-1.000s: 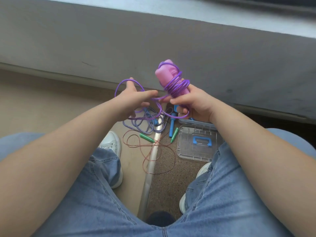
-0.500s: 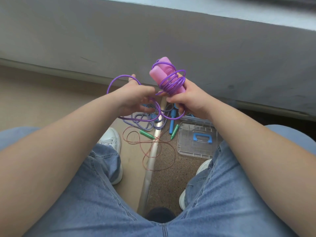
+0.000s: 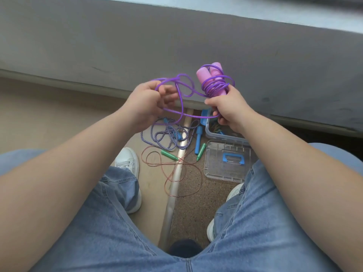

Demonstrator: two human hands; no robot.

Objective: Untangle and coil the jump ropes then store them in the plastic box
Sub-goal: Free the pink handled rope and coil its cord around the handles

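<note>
My right hand grips the two pink handles of the purple jump rope, with several turns of cord wound round them. My left hand holds loose purple loops out to the left, fingers curled round the cord. On the floor below lie a purple-and-white braided rope with blue handles and a thin copper-coloured rope with green handles, both tangled. The clear plastic box stands on the floor under my right hand, partly hidden by it. Its lid with a blue handle lies in front of it.
A grey wall or ledge runs across ahead. A metal floor strip divides beige floor from speckled brown carpet. My knees in blue jeans and white shoes frame the ropes on both sides.
My hands have moved apart. The left hand has drawn the loose purple loops out to the left, and the wound handles have shifted to the right in my right hand.
</note>
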